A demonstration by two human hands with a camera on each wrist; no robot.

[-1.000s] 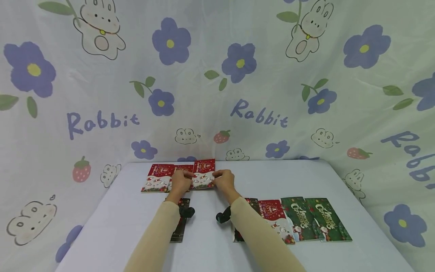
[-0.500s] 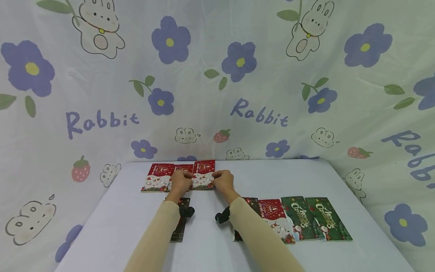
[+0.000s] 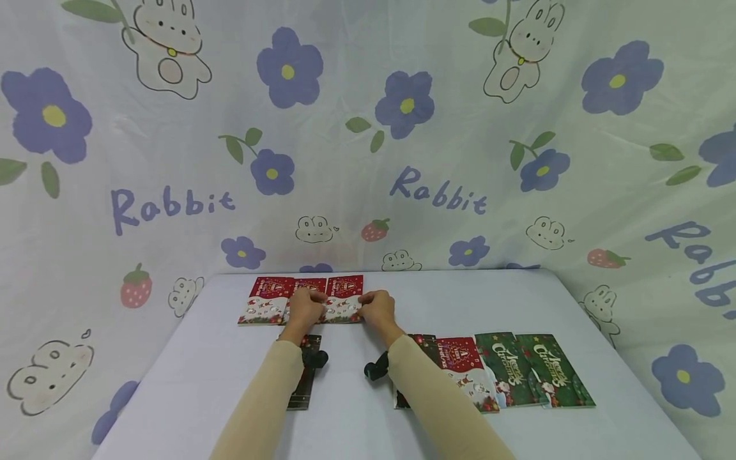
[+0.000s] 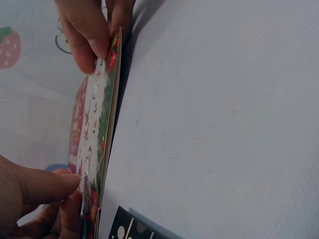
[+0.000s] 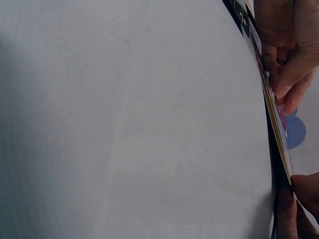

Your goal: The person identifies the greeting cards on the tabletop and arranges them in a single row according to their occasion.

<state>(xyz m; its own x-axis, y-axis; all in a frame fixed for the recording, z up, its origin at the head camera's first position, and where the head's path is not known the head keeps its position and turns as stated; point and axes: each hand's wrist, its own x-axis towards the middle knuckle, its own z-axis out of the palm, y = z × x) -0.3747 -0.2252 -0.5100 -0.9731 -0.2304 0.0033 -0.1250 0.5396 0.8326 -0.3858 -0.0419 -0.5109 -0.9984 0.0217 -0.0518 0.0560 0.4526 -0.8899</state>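
- Ctr: red-and-white Xmas booklet (image 3: 344,300), face up at R end of a row of 3 near the tabletop's far edge; can't tell if it's fully flat.
- L hand (image 3: 306,311): thumb & fingers pinch the booklet's L side.
- R hand (image 3: 378,309): thumb & fingers pinch its R edge, so the grip is closed on it from both sides.
- Just L: matching middle booklet (image 3: 311,285), partly hidden by L hand; then matching end booklet (image 3: 267,301) at row's L end.
- Nearer the person: dark booklet (image 3: 300,397), partly under L sleeve (image 3: 259,396).
- Nearer R: row of 4, L to R: 2nd dark booklet (image 3: 424,344), partly behind R sleeve (image 3: 454,409); another red-and-white booklet (image 3: 464,370); green "Merry Christmas" booklet (image 3: 506,364); 2nd green booklet (image 3: 555,370).
- Black wrist cams (image 3: 315,358) below both hands.
- White tabletop (image 3: 356,383); bkgd cloth (image 3: 333,140) w/ purple flowers, rabbits, strawberries & word "Rabbit".
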